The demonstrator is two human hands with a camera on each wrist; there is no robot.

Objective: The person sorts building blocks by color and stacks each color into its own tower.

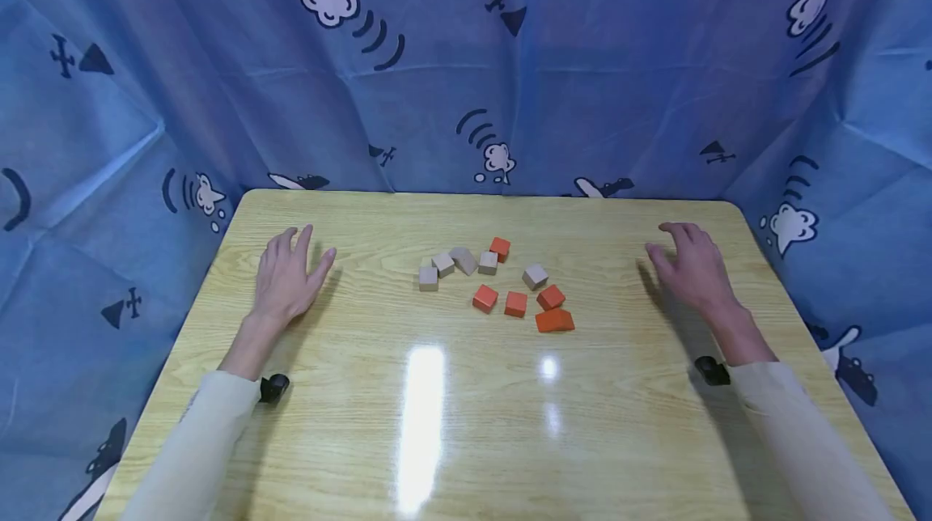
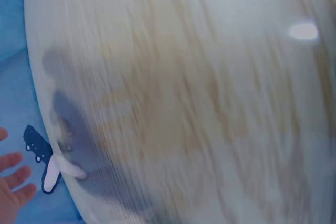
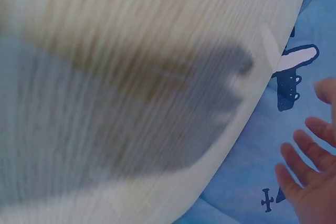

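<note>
In the head view my left hand [image 1: 285, 277] hovers over the left part of the table, thumb spread and holding nothing. On the opposite side my right hand [image 1: 693, 268] hangs above the wood, fingers loosely bent and nothing in them. Between the hands, apart from both, lie small blocks. Plain ones include a cube [image 1: 428, 278], a wedge-like block [image 1: 463, 260] and a tilted cube [image 1: 535, 276]. Among several red-orange ones are a rear cube [image 1: 499, 248], a front cube [image 1: 515, 304] and a longer block [image 1: 555, 320]. Both wrist views show fingers, but no blocks.
The pale wooden table [image 1: 335, 424] has glossy light reflections near its front. A blue patterned cloth [image 1: 437, 100] hangs behind it and along both sides. Each wrist carries a small black camera, one on the left wrist [image 1: 273, 388] and one on the right wrist [image 1: 711, 370].
</note>
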